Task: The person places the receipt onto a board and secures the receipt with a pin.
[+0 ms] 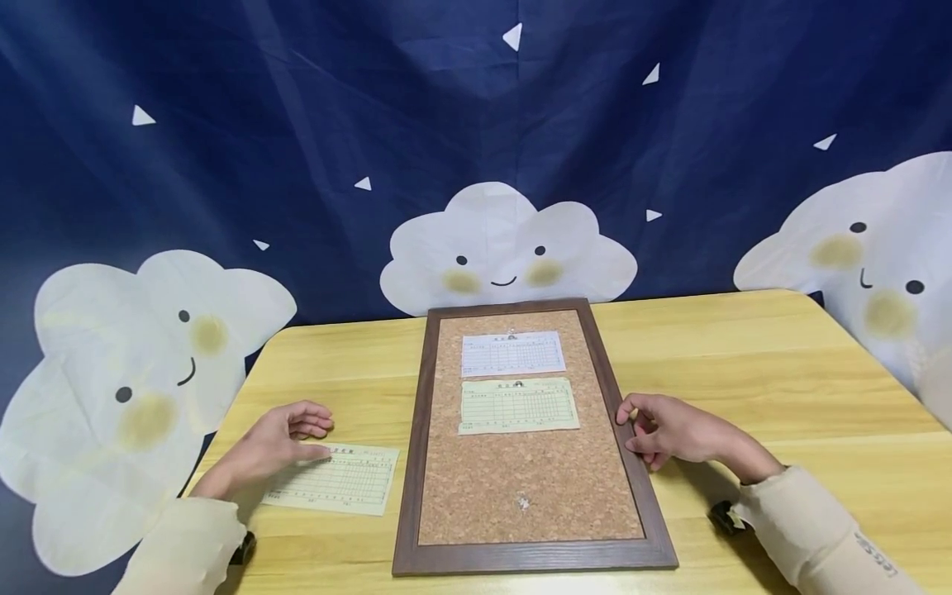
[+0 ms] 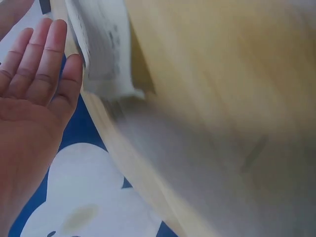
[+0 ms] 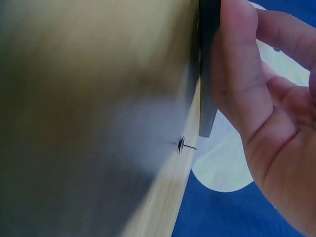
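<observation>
A cork board [image 1: 476, 479] in a dark brown frame lies on the table. Pinned on it are a white printed slip [image 1: 483, 355] and, below that, a pale green slip [image 1: 483, 409]. My right hand [image 1: 673, 428] holds the frame's right edge with bent fingers. By that hand a thumbtack [image 3: 181, 145] lies point up on the table. Left of the board, my left hand [image 1: 278, 446] reaches over a loose pale green slip [image 1: 342, 483], thumb over its upper edge. The left wrist view shows straight fingers [image 2: 49, 64] beside the slip's raised edge.
Low on the cork sits a small shiny clear thing [image 1: 524, 502]. The light wooden table [image 1: 714, 347] extends on both sides of the board. Behind it hangs a dark blue cloth [image 1: 446, 107] printed with white clouds and triangles.
</observation>
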A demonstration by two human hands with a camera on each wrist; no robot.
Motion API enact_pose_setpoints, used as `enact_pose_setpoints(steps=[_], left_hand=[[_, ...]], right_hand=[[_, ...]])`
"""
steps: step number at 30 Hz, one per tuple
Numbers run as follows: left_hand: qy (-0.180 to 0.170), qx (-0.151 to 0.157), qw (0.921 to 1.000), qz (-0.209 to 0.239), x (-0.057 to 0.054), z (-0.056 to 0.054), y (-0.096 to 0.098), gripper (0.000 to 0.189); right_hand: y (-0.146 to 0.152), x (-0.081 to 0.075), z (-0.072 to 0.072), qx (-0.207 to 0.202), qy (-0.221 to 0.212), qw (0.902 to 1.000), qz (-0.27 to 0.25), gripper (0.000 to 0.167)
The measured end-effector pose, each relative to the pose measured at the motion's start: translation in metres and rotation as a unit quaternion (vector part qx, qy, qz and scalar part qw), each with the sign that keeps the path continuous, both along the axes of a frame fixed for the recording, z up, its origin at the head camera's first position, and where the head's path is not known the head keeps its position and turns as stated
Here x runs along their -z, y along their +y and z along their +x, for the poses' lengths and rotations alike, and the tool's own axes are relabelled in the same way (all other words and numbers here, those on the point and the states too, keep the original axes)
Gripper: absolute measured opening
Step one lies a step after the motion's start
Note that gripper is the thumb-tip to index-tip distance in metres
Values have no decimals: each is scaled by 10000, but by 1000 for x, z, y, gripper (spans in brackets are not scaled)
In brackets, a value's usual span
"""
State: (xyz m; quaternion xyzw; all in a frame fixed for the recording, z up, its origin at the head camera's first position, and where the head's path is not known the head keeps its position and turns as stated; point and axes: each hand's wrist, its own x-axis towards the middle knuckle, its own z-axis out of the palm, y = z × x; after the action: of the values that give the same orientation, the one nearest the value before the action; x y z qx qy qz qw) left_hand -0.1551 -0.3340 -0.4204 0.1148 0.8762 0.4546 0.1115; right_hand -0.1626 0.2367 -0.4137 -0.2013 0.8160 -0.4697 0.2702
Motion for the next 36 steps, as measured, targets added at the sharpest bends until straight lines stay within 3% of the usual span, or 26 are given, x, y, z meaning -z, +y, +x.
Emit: enact_pose_setpoints(steps=[10, 22, 26, 36], left_hand=[[512, -276, 9929, -1037, 1, 9, -14, 52], [-15, -605, 9924, -1068, -2, 11, -20, 44], [33, -622, 9906, -1218, -4, 11, -19, 36], [-402, -803, 9899, -1096, -15, 10, -17, 27]], right_hand=[[0, -3, 1, 13, 40, 10000, 61, 21], [0, -4, 1, 6, 32, 10000, 50, 22], [-1, -2, 1, 16, 18, 10000, 27, 22], [-2, -2, 1, 67, 8, 9999, 76, 20]])
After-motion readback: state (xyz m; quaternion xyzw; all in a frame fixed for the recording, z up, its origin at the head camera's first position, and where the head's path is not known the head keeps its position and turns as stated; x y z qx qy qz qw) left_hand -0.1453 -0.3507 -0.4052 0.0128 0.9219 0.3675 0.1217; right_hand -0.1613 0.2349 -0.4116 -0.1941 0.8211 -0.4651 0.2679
